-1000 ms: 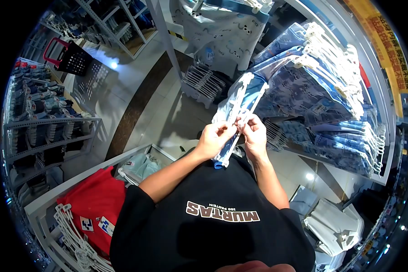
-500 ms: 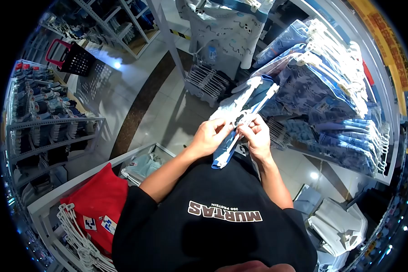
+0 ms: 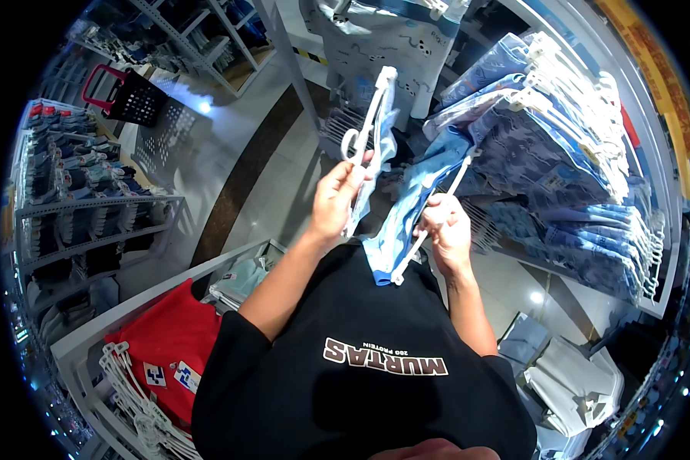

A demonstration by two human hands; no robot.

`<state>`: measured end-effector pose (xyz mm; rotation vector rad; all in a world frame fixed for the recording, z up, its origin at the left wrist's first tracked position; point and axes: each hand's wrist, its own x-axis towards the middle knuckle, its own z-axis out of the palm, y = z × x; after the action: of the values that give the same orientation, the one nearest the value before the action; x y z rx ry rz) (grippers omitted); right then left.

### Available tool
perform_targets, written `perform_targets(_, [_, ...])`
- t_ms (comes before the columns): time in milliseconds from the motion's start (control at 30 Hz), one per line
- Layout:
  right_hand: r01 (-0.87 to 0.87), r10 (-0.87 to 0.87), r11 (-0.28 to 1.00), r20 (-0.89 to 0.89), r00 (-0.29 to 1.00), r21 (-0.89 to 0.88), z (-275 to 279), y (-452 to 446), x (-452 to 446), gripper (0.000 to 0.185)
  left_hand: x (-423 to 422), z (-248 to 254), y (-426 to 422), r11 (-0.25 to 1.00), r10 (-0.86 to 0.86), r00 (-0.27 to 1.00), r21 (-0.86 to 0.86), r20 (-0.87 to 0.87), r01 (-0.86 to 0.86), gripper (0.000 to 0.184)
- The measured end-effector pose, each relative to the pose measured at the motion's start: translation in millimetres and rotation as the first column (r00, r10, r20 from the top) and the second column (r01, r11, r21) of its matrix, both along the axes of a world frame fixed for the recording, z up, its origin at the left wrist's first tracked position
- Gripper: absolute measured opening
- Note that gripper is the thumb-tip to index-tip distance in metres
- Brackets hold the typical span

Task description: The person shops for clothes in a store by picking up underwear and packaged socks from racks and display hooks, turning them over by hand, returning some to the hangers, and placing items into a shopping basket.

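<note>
My left hand (image 3: pixel 335 201) is closed on a white hanger (image 3: pixel 372 115) that carries a light blue garment (image 3: pixel 382 153). Its fingers wrap round the hanger's middle, near the hook. To the right, my right hand (image 3: pixel 446 228) is closed on a second white hanger (image 3: pixel 455 180) with a blue garment (image 3: pixel 414 201) clipped along it. The two garments are apart, with a gap between them. Part of the second hanger is hidden behind my right fingers.
A rack of blue patterned clothes (image 3: pixel 537 146) on white hangers stands at the right. Red garments (image 3: pixel 169 337) lie in a bin at the lower left. Pale folded clothes (image 3: pixel 575 376) are at the lower right. A black basket (image 3: pixel 136 98) stands on the floor at the upper left.
The two hangers, close together before, have come apart. My left hand has moved left and up with the light blue garment; my right hand has shifted slightly right and stays on the other hanger.
</note>
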<state>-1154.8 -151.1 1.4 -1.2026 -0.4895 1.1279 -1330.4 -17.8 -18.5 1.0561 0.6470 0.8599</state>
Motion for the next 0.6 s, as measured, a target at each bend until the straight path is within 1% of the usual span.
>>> perform_targets(33, [0.001,-0.001,1.0,0.026,1.0,0.007,0.8,-1.7,2.0,0.026,-9.1,6.2,5.6,0.97,-0.074,0.993,-0.227,0.093,0.093,0.025])
perform_targets(67, [0.005,-0.005,1.0,0.027,1.0,0.005,0.8,-4.2,4.2,0.028,-13.0,10.1,11.4,0.944,-0.081,0.97,-0.293,0.231,0.149,0.026])
perform_targets(100, [0.013,-0.013,1.0,0.011,1.0,0.028,0.5,-5.9,6.6,0.031,-18.2,20.7,16.1,0.924,-0.075,0.959,-0.343,0.273,0.17,0.027])
perform_targets(133, [0.023,-0.023,0.999,-0.004,1.0,0.049,0.8,-7.5,8.1,0.034,-27.8,13.7,22.5,0.907,-0.086,0.937,-0.364,0.339,0.215,0.026])
perform_targets(200, [0.021,-0.021,0.995,-0.004,1.0,0.096,1.8,-10.2,10.6,0.045,-34.0,19.3,23.8,0.847,0.006,0.887,-0.474,0.463,0.241,0.026])
perform_targets(233, [0.025,-0.025,0.994,-0.004,1.0,0.104,1.8,-10.3,10.6,0.043,-37.4,14.8,25.2,0.828,0.033,0.875,-0.504,0.483,0.247,0.027])
perform_targets(267, [0.029,-0.029,0.993,-0.003,1.0,0.113,3.1,-10.1,10.7,0.041,-41.0,9.0,27.0,0.83,0.011,0.863,-0.486,0.505,0.274,0.028])
perform_targets(333, [0.003,-0.004,0.998,0.015,1.0,0.059,9.1,-7.1,9.7,0.038,-47.8,-4.5,31.4,0.833,-0.034,0.835,-0.446,0.549,0.327,0.031])
perform_targets(367, [-0.01,0.009,0.999,0.026,1.0,0.032,11.5,-6.0,9.3,0.036,-52.0,-11.7,33.5,0.862,-0.077,0.885,-0.416,0.459,0.291,0.028])
perform_targets(400, [-0.029,0.028,1.0,0.058,0.998,0.004,12.2,-6.0,10.2,0.029,-48.9,-4.5,30.7,0.889,-0.103,0.93,-0.387,0.353,0.245,0.027])
perform_targets(467, [-0.066,0.066,0.998,0.012,0.998,-0.004,20.1,0.4,4.4,0.027,-38.2,16.1,20.7,0.937,-0.131,0.983,-0.308,0.126,0.165,0.025])
perform_targets(500, [-0.075,0.075,0.996,0.006,0.997,-0.039,25.8,5.6,0.4,0.027,-35.2,10.6,18.6,0.952,-0.193,0.978,-0.224,0.081,0.206,0.025])
perform_targets(533, [-0.097,0.097,0.994,0.006,0.995,-0.04,24.5,9.5,-1.9,0.032,-30.2,2.9,14.1,0.981,-0.182,0.981,-0.074,-0.065,0.178,0.023])
perform_targets(600, [-0.107,0.106,0.994,-0.03,0.994,-0.023,28.5,19.9,-12.0,0.036,-22.6,-0.6,6.4,0.964,-0.254,0.956,0.04,-0.143,0.262,0.019])
